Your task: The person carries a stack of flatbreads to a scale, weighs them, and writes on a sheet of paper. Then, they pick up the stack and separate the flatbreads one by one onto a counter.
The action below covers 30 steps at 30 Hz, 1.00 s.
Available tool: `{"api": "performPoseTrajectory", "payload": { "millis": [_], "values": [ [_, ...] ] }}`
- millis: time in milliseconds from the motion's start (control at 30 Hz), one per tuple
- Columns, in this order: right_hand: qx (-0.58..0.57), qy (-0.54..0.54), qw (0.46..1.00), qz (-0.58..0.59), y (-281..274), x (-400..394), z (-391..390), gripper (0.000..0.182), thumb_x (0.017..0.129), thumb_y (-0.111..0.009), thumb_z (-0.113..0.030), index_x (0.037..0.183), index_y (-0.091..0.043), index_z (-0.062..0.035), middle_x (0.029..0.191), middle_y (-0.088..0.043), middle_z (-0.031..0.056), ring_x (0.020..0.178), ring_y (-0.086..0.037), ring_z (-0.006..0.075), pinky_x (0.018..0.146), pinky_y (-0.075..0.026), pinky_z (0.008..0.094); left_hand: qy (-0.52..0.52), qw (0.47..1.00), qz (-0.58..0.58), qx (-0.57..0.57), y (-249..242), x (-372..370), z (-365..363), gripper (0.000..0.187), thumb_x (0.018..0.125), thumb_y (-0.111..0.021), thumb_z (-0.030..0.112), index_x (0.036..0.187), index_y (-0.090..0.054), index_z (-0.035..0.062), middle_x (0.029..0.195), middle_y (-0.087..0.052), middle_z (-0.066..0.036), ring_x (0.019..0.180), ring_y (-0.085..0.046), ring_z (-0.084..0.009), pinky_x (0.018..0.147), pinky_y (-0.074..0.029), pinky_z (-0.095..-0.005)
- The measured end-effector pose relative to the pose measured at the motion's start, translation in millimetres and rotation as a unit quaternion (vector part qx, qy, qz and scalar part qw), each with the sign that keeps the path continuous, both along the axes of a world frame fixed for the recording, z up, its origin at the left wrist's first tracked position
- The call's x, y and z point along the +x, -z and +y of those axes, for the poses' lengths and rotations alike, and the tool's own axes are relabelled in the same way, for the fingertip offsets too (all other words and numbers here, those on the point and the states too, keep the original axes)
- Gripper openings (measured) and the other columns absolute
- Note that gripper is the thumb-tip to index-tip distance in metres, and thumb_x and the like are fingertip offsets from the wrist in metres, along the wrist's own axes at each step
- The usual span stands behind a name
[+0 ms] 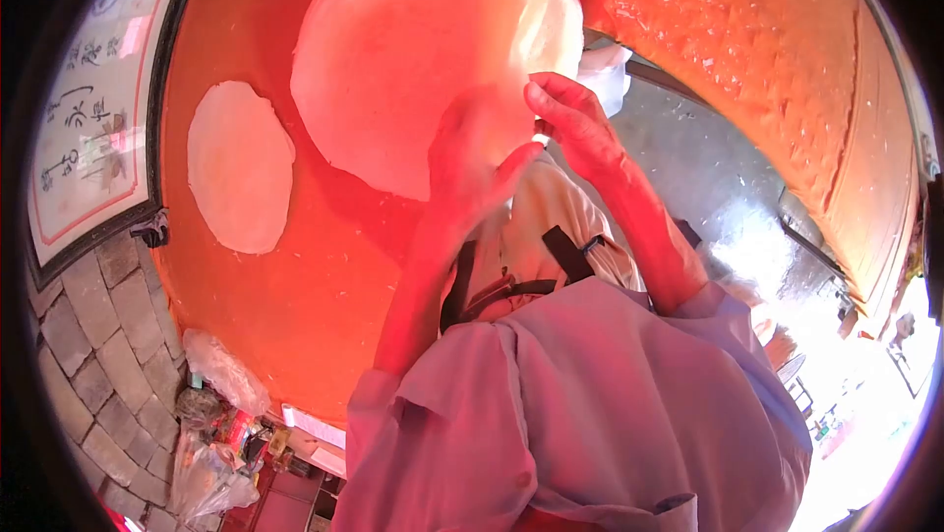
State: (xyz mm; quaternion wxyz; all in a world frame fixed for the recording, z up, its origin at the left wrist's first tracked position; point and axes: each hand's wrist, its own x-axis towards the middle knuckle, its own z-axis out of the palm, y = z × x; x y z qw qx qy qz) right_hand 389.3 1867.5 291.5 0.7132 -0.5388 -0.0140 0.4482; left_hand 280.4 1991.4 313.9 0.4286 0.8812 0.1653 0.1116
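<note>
Orange canopy cloth (pixel 295 286) fills the upper part of the view, lit red by sunlight; a wet, dark pavement (pixel 708 178) shines beneath its right edge; grey stone paving (pixel 88 375) lies at the left beside a framed sign (pixel 98 99) with brush characters. Held up against the cloth is a large thin round sheet (pixel 413 40), pale, translucent and glowing pink, its edge slightly uneven; the left hand (pixel 472 153) is pressed flat behind its lower edge with fingers closed on it, showing as a shadow through the sheet; the right hand (pixel 575 124) pinches the same lower rim between thumb and fingers. A smaller round sheet (pixel 241 166) lies flat against the cloth, well apart to the left. Loose pale sleeves (pixel 590 404) and a dark strap (pixel 511 286) crowd the lower middle; clear plastic bags (pixel 221 375) sit heaped at the lower left near the paving.
</note>
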Motion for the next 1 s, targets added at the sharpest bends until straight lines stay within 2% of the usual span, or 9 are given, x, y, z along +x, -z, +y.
{"api": "performPoseTrajectory", "payload": {
  "millis": [167, 367, 500, 600, 667, 733, 767, 867, 1000],
  "values": [
    [0.023, 0.003, 1.0, 0.001, 7.6, 4.9, -6.1, 0.041, 0.085, -0.066, -0.04, 0.111, -0.062, -0.0083, 0.102, -0.064, 0.0009, 0.091, -0.057, 0.0112, 0.083, -0.046, 0.0306, 0.001, 0.997, -0.038, -0.062, 0.3, 5.2, 1.1, 0.055, 0.072, -0.067, 0.01, 0.122, -0.05, -0.0032, 0.113, -0.059, -0.021, 0.104, -0.059, -0.0344, 0.086, -0.049, -0.0388],
    [-0.035, 0.062, 0.995, 0.068, 5.4, -1.1, -0.1, 0.046, 0.082, -0.068, -0.04, 0.114, -0.059, -0.0079, 0.105, -0.063, 0.0024, 0.092, -0.06, 0.0114, 0.071, -0.05, 0.0298, -0.028, 0.983, -0.093, 0.157, 8.1, 18.7, -7.0, 0.048, 0.073, -0.059, 0.004, 0.121, -0.051, -0.0029, 0.1, -0.063, -0.02, 0.089, -0.066, -0.0326, 0.073, -0.054, -0.0377],
    [-0.122, 0.04, 0.992, -0.016, 11.0, 3.7, -3.5, 0.051, 0.082, -0.07, -0.038, 0.119, -0.056, -0.0052, 0.101, -0.064, 0.0043, 0.088, -0.061, 0.0114, 0.07, -0.049, 0.0271, -0.045, 0.995, -0.034, 0.08, 24.8, 5.9, 3.5, 0.046, 0.077, -0.061, 0.007, 0.121, -0.052, -0.0025, 0.096, -0.065, -0.019, 0.087, -0.066, -0.031, 0.074, -0.054, -0.0375],
    [-0.098, 0.126, 0.987, -0.032, -4.4, 2.5, -7.7, 0.059, 0.08, -0.072, -0.038, 0.123, -0.053, -0.0016, 0.098, -0.065, 0.0059, 0.087, -0.061, 0.0116, 0.07, -0.048, 0.026, -0.039, 0.999, -0.006, 0.004, 20.4, 0.4, 9.4, 0.045, 0.078, -0.064, 0.011, 0.12, -0.052, -0.0021, 0.097, -0.064, -0.019, 0.091, -0.065, -0.0325, 0.077, -0.052, -0.0384],
    [-0.211, 0.14, 0.936, -0.244, 4.8, 4.7, -11.6, 0.068, 0.074, -0.076, -0.034, 0.127, -0.048, -0.002, 0.108, -0.061, 0.0142, 0.089, -0.061, 0.0231, 0.075, -0.05, 0.0345, -0.022, 0.999, -0.035, 0.024, 15.3, -9.1, 6.3, 0.044, 0.077, -0.065, 0.012, 0.117, -0.053, -0.0022, 0.101, -0.062, -0.021, 0.094, -0.062, -0.0358, 0.08, -0.05, -0.0406],
    [-0.356, 0.082, 0.783, -0.503, -3.0, 10.1, -21.1, 0.072, 0.071, -0.077, -0.03, 0.13, -0.046, -0.0035, 0.114, -0.057, 0.0184, 0.096, -0.059, 0.0311, 0.081, -0.049, 0.0411, -0.049, 0.997, -0.035, 0.048, 2.2, -31.3, 3.0, 0.045, 0.081, -0.066, 0.016, 0.12, -0.052, -0.0025, 0.105, -0.062, -0.019, 0.097, -0.062, -0.03, 0.084, -0.05, -0.0385],
    [-0.303, 0.029, 0.69, -0.657, -7.7, 14.1, -26.0, 0.07, 0.068, -0.075, -0.027, 0.129, -0.048, -0.0066, 0.12, -0.051, 0.0226, 0.109, -0.051, 0.0404, 0.09, -0.044, 0.0487, -0.064, 0.996, -0.035, 0.06, -2.8, -42.4, 2.8, 0.046, 0.083, -0.067, 0.017, 0.121, -0.051, -0.0027, 0.107, -0.062, -0.018, 0.099, -0.063, -0.0271, 0.086, -0.049, -0.0375],
    [-0.189, -0.149, 0.67, -0.703, -26.2, -5.5, -16.7, 0.068, 0.067, -0.073, -0.028, 0.127, -0.05, -0.0068, 0.121, -0.05, 0.0221, 0.117, -0.045, 0.041, 0.096, -0.039, 0.0507, -0.229, 0.97, -0.031, 0.076, 35.3, -100.7, 16.3, 0.042, 0.086, -0.064, 0.018, 0.12, -0.05, -0.0033, 0.109, -0.061, -0.016, 0.097, -0.061, -0.0252, 0.086, -0.049, -0.0363],
    [-0.127, -0.3, 0.618, -0.716, -10.3, -52.9, 21.5, 0.065, 0.066, -0.074, -0.03, 0.123, -0.053, -0.007, 0.124, -0.048, 0.0187, 0.118, -0.044, 0.0393, 0.097, -0.038, 0.0503, -0.39, 0.796, -0.089, -0.455, 61.6, -131.1, 40.0, 0.035, 0.09, -0.059, 0.016, 0.118, -0.05, -0.0021, 0.108, -0.06, -0.013, 0.098, -0.059, -0.0221, 0.085, -0.05, -0.034]
  ]
}}
